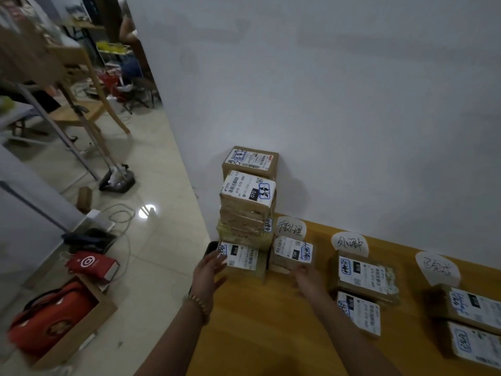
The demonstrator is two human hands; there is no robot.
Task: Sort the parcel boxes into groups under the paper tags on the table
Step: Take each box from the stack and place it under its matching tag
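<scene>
Leaning slightly, the brown label-covered parcel stack [248, 196] stands tall.

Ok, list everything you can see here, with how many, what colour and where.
Stacked parcel boxes: tall pile, count unclear, brown with white labels, table's left end against the wall.
Other parcel boxes: six, brown with white labels, one at the pile's foot, one under the first tag, two under the second, two under the third.
Paper tags: three, white, handwritten, along the wall.
Table: one, orange-brown wood.
Bag: one, red, in a cardboard box on the floor.
Left hand: open, at the pile-foot box.
Right hand: open, at the first-tag box.
</scene>
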